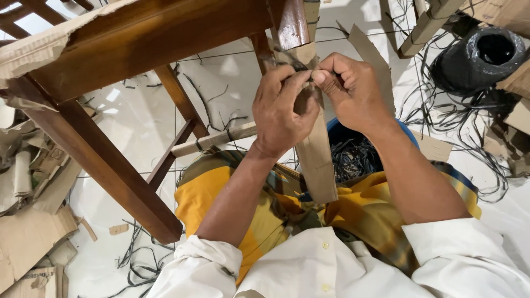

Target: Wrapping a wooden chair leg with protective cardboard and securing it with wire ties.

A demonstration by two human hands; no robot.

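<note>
Both hands pinching cardboard wrap at a chair leg.

We raise both forearms, hands meeting. Our left hand (281, 107) and right hand (353, 91) close fingertips on the cardboard strip (316, 152) around the wooden chair leg (292, 25) just above them; strip hangs below between our wrists.

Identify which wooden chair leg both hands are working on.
The top-centre leg, wrapped in cardboard; left hand and right hand grip its wrapping. The other legs are untouched.
</note>
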